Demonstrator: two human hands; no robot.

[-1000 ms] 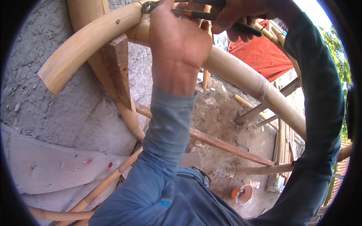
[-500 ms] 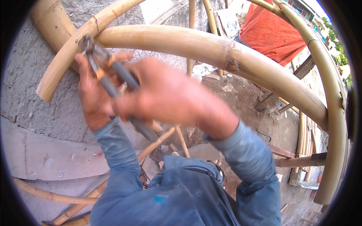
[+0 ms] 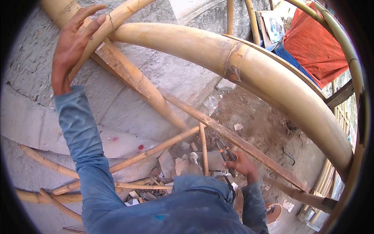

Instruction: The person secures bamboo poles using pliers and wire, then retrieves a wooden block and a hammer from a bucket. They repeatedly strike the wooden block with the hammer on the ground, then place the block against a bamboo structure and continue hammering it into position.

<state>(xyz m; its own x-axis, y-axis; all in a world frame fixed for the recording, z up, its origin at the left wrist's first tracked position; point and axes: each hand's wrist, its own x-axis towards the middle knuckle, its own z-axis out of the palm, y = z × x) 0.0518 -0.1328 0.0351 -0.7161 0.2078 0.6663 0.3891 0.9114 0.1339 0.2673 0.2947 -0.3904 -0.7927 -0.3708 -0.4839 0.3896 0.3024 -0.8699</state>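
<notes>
My left hand is raised at the upper left, against a slanting bamboo pole. Its fingers are stretched out and apart; the palm side is hidden. A thick bamboo pole meets the slanting one just right of that hand and curves off to the lower right. Lower down, near my waist, my right hand is closed round the dark handles of a pair of pincers with orange bands. The pincers' jaws point up and away from me, beside a narrow wooden strip.
A split bamboo brace slopes down from the joint. Thinner bamboo poles cross below. Rubble and scraps lie on the dirt ground. A red-orange tarp hangs at the upper right. A round container stands near my right forearm.
My right hand has dropped from the pole joint to beside my waist with the pincers. My left hand has moved up and left onto the slanting bamboo pole. The view has shifted.
</notes>
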